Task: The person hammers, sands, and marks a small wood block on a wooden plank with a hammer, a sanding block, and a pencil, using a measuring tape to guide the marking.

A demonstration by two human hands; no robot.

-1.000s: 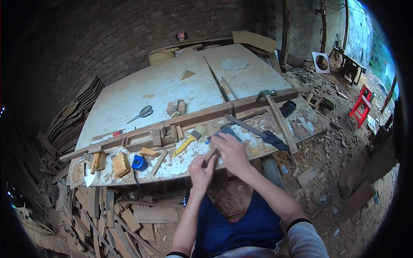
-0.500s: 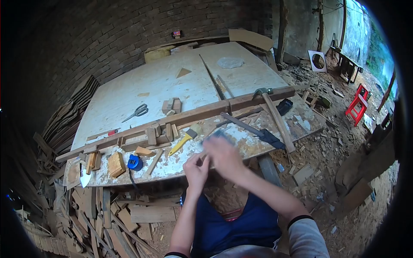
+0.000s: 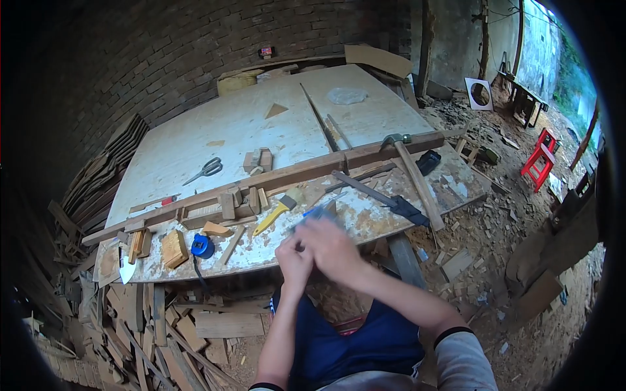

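Observation:
My left hand is closed at the table's front edge, its thumb and fingers pinched on something small that stays hidden. Pressed close against it, my right hand is curled and its fingertips are smeared by motion. A blurred blue-grey thing shows just beyond the right fingers; I cannot make out its kind. Left of the hands lies a yellow-handled paintbrush. To their right are a dark wooden-handled tool with a black end and a claw hammer, its head resting on the long beam.
A long wooden beam crosses the worktable. Nearby are scissors, a blue tape measure, wood blocks and a pointed trowel. Scrap wood covers the floor; a red stool stands at right.
My right hand has moved slightly down and left, closer over my left hand. The blue-grey thing has shifted with it. The view has tilted a little.

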